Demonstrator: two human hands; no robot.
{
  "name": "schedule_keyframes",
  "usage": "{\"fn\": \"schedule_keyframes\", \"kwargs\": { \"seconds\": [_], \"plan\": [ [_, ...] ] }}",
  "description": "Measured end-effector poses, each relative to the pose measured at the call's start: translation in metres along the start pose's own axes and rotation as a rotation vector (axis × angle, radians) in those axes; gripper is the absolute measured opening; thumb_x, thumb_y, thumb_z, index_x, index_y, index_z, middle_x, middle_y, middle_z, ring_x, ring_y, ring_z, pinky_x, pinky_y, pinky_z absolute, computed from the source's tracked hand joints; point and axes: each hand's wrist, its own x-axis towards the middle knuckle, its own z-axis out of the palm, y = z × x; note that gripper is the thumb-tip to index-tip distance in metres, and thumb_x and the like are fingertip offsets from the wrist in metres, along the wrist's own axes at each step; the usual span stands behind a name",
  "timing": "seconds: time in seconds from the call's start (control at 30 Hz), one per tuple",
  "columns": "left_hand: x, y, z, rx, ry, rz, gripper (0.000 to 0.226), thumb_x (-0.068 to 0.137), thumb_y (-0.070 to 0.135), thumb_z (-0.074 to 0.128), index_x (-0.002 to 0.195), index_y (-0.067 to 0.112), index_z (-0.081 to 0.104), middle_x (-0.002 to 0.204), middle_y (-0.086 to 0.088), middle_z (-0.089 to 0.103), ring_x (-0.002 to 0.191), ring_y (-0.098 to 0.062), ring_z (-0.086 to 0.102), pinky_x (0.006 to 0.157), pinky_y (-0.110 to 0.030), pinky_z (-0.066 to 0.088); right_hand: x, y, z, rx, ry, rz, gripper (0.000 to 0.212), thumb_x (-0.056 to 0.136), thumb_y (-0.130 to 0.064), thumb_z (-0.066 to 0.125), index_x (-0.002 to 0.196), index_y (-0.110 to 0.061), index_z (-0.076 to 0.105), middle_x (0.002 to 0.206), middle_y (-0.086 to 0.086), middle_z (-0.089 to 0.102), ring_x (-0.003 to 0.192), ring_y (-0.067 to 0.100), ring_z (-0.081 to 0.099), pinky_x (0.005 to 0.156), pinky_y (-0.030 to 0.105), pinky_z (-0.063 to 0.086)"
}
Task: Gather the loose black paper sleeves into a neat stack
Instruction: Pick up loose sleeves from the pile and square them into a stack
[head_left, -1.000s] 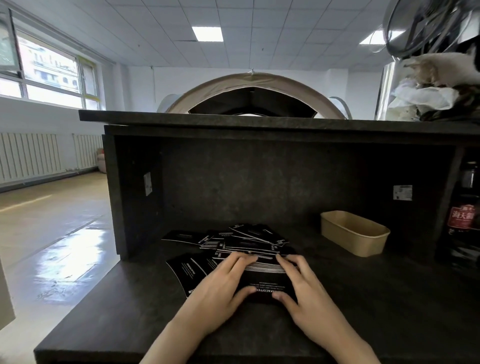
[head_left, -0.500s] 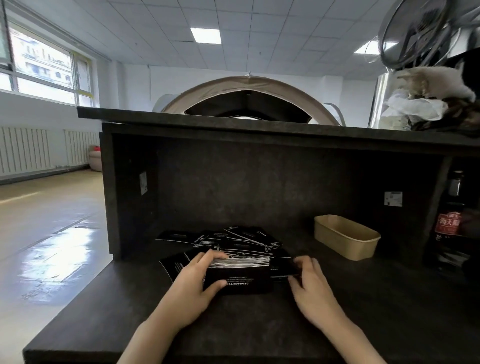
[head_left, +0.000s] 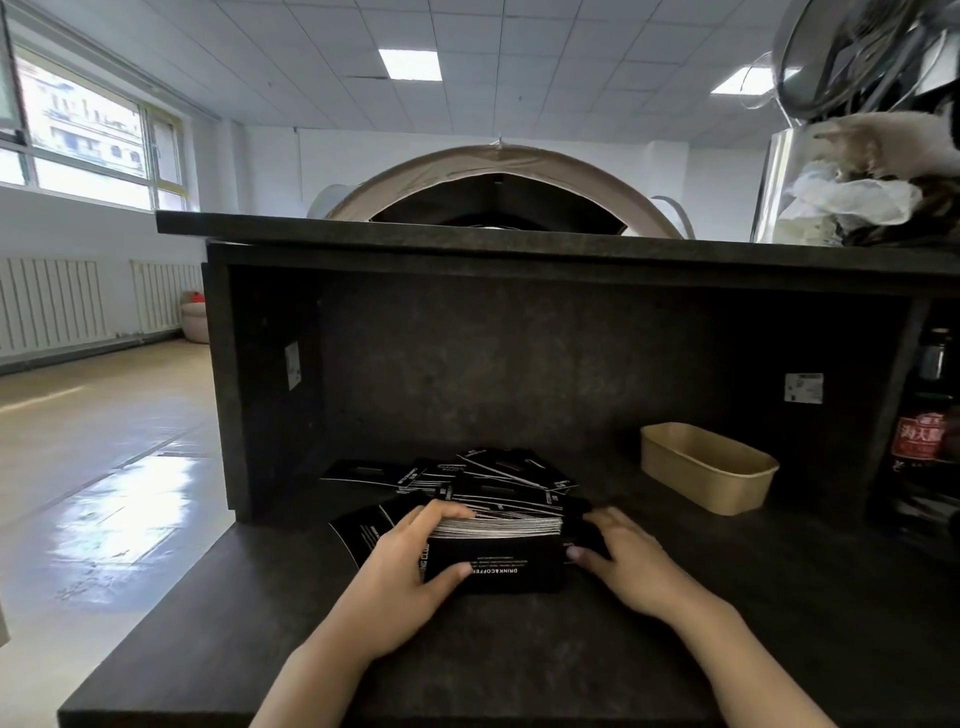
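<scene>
Between my hands on the counter (head_left: 727, 597): sleeve stack (head_left: 498, 551) | left hand (head_left: 410, 566) fingers curl round it, right hand (head_left: 623, 561) flat alongside | loose sleeves (head_left: 483, 470) beyond fingers | step: squaring; next, I judge: gather strays.

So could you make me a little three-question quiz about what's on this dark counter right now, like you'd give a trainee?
1. True or false: the left hand grips the gathered stack of black sleeves.
2. Which lies to the right of the sleeves? A) a tan paper tray B) a blue mug C) a green plate
3. Fill in: more loose sleeves lie fanned out ______ the stack, toward the back wall.

Key
1. True: its fingers curl over the top edge and its thumb presses the front.
2. A; it sits apart from the sleeves, and nothing shows inside it.
3. Behind. The right hand rests at the stack's right end.
</scene>
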Motion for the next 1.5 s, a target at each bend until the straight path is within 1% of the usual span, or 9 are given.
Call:
{"fn": "schedule_keyframes", "kwargs": {
  "seconds": [0.2, 0.37, 0.6, 0.73, 0.83, 1.0, 1.17, 1.3, 1.5],
  "plan": [
    [-0.002, 0.002, 0.0, -0.015, -0.017, 0.017, 0.046, 0.086, 0.02, 0.07, 0.122, 0.041, 0.051, 0.121, 0.019, 0.057, 0.117, 0.001, 0.053, 0.1, -0.015, 0.041, -0.002, 0.003, -0.004, 0.248, 0.072, 0.027, 0.063, 0.076, -0.024, 0.08, 0.133, -0.019, 0.052, 0.118, -0.003, 0.042, 0.108, 0.01, 0.047, 0.098, 0.021, 0.038],
    [-0.003, 0.006, -0.002, -0.015, -0.026, 0.014, 0.047, 0.086, 0.019, 0.07, 0.122, 0.041, 0.049, 0.121, 0.021, 0.057, 0.117, 0.003, 0.053, 0.1, -0.014, 0.041, -0.005, 0.004, -0.008, 0.377, 0.24, 0.079, 0.034, 0.071, -0.009, 0.082, 0.099, -0.021, 0.068, 0.107, 0.002, 0.054, 0.095, 0.011, 0.052, 0.073, 0.016, 0.038],
    [-0.006, 0.01, 0.0, -0.037, -0.06, -0.053, 0.062, 0.086, 0.024, 0.07, 0.133, 0.045, 0.035, 0.118, 0.03, 0.058, 0.114, 0.011, 0.053, 0.097, -0.006, 0.039, -0.012, 0.001, -0.018, 0.763, 0.391, 0.086, 0.022, 0.089, 0.0, 0.06, 0.086, -0.02, 0.068, 0.099, -0.004, 0.066, 0.107, 0.015, 0.058, 0.096, 0.037, 0.047],
    [-0.005, 0.009, 0.002, -0.011, -0.063, -0.061, 0.079, 0.088, 0.028, 0.068, 0.146, 0.046, 0.018, 0.133, 0.032, 0.047, 0.124, 0.015, 0.043, 0.105, -0.007, 0.032, -0.019, -0.01, -0.021, 0.868, 0.3, -0.029, 0.025, 0.097, -0.007, 0.049, 0.088, -0.02, 0.069, 0.096, 0.002, 0.07, 0.1, 0.023, 0.065, 0.09, 0.044, 0.052],
    [-0.005, 0.009, 0.005, 0.039, -0.069, -0.034, 0.086, 0.089, 0.032, 0.066, 0.149, 0.045, 0.007, 0.144, 0.034, 0.034, 0.133, 0.017, 0.029, 0.111, -0.01, 0.023, -0.022, -0.019, -0.014, 0.94, 0.058, -0.148, 0.029, 0.1, -0.036, 0.043, 0.095, -0.025, 0.069, 0.105, 0.008, 0.068, 0.103, 0.028, 0.064, 0.091, 0.048, 0.049],
    [-0.004, 0.013, 0.006, 0.056, -0.067, 0.047, 0.061, 0.087, 0.03, 0.068, 0.138, 0.045, 0.038, 0.129, 0.029, 0.046, 0.125, 0.009, 0.043, 0.109, -0.017, 0.035, -0.031, -0.035, -0.008, 0.808, -0.16, -0.27, 0.039, 0.101, -0.041, 0.034, 0.106, -0.02, 0.066, 0.104, -0.003, 0.07, 0.1, 0.007, 0.065, 0.085, 0.016, 0.047],
    [-0.004, 0.014, 0.004, 0.051, -0.052, 0.062, 0.043, 0.086, 0.026, 0.07, 0.123, 0.041, 0.053, 0.116, 0.026, 0.054, 0.115, 0.005, 0.052, 0.1, -0.013, 0.04, -0.011, -0.013, -0.005, 0.569, 0.294, -0.043, 0.023, 0.1, -0.032, 0.045, 0.102, -0.02, 0.064, 0.106, -0.002, 0.066, 0.105, 0.013, 0.061, 0.092, 0.031, 0.048],
    [-0.004, 0.012, 0.003, 0.041, -0.041, 0.039, 0.047, 0.085, 0.028, 0.072, 0.126, 0.043, 0.055, 0.116, 0.025, 0.058, 0.115, 0.008, 0.052, 0.099, -0.008, 0.038, -0.007, 0.001, 0.001, -0.06, 0.168, 0.197, 0.048, 0.093, -0.048, 0.053, 0.131, -0.018, 0.051, 0.131, 0.002, 0.051, 0.124, 0.02, 0.048, 0.103, 0.036, 0.038],
    [-0.004, 0.011, 0.005, 0.057, -0.049, 0.038, 0.05, 0.086, 0.032, 0.07, 0.13, 0.045, 0.051, 0.12, 0.026, 0.057, 0.118, 0.01, 0.05, 0.102, -0.008, 0.036, -0.008, -0.003, -0.002, 0.066, 0.128, 0.195, 0.041, 0.087, -0.044, 0.064, 0.122, -0.023, 0.059, 0.129, -0.004, 0.049, 0.126, 0.015, 0.045, 0.106, 0.036, 0.032]
  ]
}}
